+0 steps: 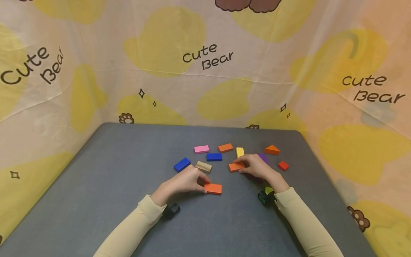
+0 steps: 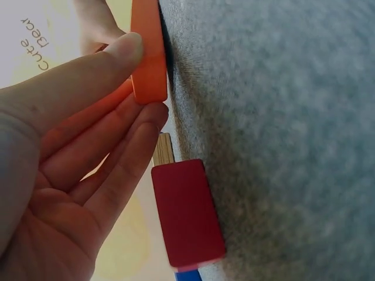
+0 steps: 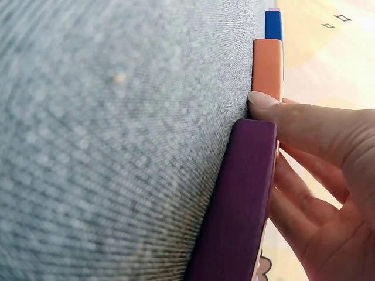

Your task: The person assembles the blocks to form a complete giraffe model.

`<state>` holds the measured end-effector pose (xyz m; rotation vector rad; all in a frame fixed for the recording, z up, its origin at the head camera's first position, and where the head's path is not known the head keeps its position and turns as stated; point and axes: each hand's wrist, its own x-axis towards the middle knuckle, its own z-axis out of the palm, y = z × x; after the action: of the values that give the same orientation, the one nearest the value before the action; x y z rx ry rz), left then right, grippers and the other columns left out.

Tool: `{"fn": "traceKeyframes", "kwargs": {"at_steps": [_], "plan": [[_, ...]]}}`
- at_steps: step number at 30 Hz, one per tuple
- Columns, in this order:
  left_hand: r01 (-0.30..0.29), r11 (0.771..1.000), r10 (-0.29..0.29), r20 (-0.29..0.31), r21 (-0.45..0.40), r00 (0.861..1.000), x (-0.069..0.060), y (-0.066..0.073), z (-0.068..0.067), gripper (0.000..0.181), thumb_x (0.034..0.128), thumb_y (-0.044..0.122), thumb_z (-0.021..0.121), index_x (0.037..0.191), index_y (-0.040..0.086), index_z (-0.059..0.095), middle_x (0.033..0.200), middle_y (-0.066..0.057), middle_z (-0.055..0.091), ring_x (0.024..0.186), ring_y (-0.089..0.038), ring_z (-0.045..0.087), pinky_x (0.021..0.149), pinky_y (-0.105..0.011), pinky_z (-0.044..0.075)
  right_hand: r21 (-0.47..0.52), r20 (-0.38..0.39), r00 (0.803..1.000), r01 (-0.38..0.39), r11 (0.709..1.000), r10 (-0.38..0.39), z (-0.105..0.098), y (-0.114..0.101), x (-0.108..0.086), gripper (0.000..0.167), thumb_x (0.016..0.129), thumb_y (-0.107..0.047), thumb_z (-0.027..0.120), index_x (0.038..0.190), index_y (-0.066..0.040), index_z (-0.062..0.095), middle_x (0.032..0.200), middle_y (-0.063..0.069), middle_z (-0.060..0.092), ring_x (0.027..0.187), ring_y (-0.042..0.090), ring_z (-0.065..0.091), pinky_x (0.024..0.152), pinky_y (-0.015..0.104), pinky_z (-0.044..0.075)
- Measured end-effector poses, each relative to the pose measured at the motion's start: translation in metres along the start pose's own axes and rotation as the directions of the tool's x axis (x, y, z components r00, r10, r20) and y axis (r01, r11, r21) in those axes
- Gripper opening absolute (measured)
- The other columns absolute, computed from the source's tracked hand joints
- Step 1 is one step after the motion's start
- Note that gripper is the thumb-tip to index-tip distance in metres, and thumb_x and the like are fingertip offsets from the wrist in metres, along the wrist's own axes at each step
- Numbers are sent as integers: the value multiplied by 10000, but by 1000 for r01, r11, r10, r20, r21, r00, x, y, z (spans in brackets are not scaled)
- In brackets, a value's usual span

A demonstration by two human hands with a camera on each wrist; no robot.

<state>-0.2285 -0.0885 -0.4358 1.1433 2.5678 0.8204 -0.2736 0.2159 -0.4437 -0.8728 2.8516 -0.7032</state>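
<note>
My left hand point(image 1: 184, 182) pinches one end of an orange rectangular block point(image 1: 213, 189) between thumb and fingers; in the left wrist view the thumb presses the orange block point(image 2: 150, 64) from one side, fingertips beneath its end. Farther off and to the right, my right hand point(image 1: 257, 167) holds another orange block point(image 1: 235, 167) by its right end, thumb on the near side. The right wrist view has its thumb against that orange block point(image 3: 267, 67), with a purple block point(image 3: 237, 199) close in front of the hand. A red block point(image 2: 187, 213) lies near the left hand's fingers.
Beyond the hands, blue blocks point(image 1: 214, 157), a wood-coloured block point(image 1: 203, 166), a pink block point(image 1: 201, 149), an orange block point(image 1: 225, 147) and a yellow block point(image 1: 240, 152) lie on the grey table point(image 1: 128, 153). Right of them are an orange triangle point(image 1: 272, 150) and a red block point(image 1: 283, 165).
</note>
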Motion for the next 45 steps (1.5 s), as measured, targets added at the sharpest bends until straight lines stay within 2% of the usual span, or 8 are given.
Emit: {"fn": "traceKeyframes", "kwargs": {"at_steps": [7, 22, 28, 31, 33, 38, 41, 45], "plan": [[-19, 1000, 19, 5, 15, 1000, -2, 0, 0, 299, 746, 243, 811, 1020, 140, 748, 925, 61, 730, 770, 5, 635, 721, -167, 514, -1, -10, 1000, 10, 1000, -10, 0, 1, 0, 352, 796, -136, 760, 1142, -145, 697, 1141, 38, 685, 1069, 233, 620, 940, 450, 481], [-8, 1000, 9, 27, -25, 1000, -4, -1, 1, 309, 735, 252, 819, 1017, 152, 739, 911, 76, 718, 757, -8, 631, 708, -162, 511, -8, -7, 1000, 8, 1000, -8, 1, 0, -1, 345, 799, -139, 758, 1139, -146, 698, 1147, 42, 681, 1075, 235, 615, 944, 452, 478], [-18, 999, 19, 17, -40, 1000, -7, -4, -1, 356, 758, 282, 800, 1079, 150, 720, 985, 68, 716, 845, -33, 646, 762, -186, 521, 11, 0, 1000, -14, 1000, 14, 1, 0, -1, 354, 800, -134, 757, 1148, -146, 694, 1149, 36, 681, 1079, 232, 613, 949, 447, 477], [-64, 997, 64, -6, -40, 998, -14, -5, -4, 365, 794, 262, 771, 1134, 148, 701, 1064, 61, 709, 961, -48, 647, 834, -222, 523, 17, 1, 1000, -18, 1000, 18, 1, 0, -1, 354, 802, -134, 755, 1150, -149, 694, 1153, 37, 679, 1077, 232, 611, 950, 451, 475], [-115, 993, 114, -8, -33, 993, -19, -5, -5, 361, 818, 250, 749, 1163, 161, 690, 1106, 72, 699, 1024, -43, 632, 878, -239, 514, 13, -2, 1000, -15, 1000, 15, 1, 0, -1, 352, 804, -132, 754, 1150, -151, 694, 1154, 38, 679, 1070, 230, 611, 947, 453, 477], [-231, 972, 233, 34, -39, 972, -30, -2, -6, 350, 844, 244, 724, 1185, 177, 681, 1136, 90, 687, 1107, -16, 601, 948, -245, 482, 2, -10, 1000, -7, 1000, 7, 2, 0, -1, 353, 805, -130, 753, 1152, -152, 693, 1162, 42, 677, 1072, 231, 612, 946, 454, 477], [-254, 966, 256, 57, -39, 965, -35, 0, -5, 346, 846, 234, 722, 1184, 173, 683, 1146, 88, 683, 1130, -19, 592, 966, -251, 471, 2, -12, 1000, -16, 1000, 17, 3, 0, -1, 359, 800, -136, 758, 1153, -156, 694, 1160, 40, 678, 1075, 232, 614, 947, 450, 478], [-255, 967, 255, 88, -16, 963, -38, 0, -5, 349, 850, 221, 717, 1195, 185, 678, 1172, 98, 668, 1138, -18, 587, 973, -256, 468, 0, -15, 1000, -18, 1000, 18, 2, 0, -1, 359, 801, -141, 757, 1154, -155, 693, 1156, 44, 679, 1069, 235, 615, 942, 451, 481]]}}
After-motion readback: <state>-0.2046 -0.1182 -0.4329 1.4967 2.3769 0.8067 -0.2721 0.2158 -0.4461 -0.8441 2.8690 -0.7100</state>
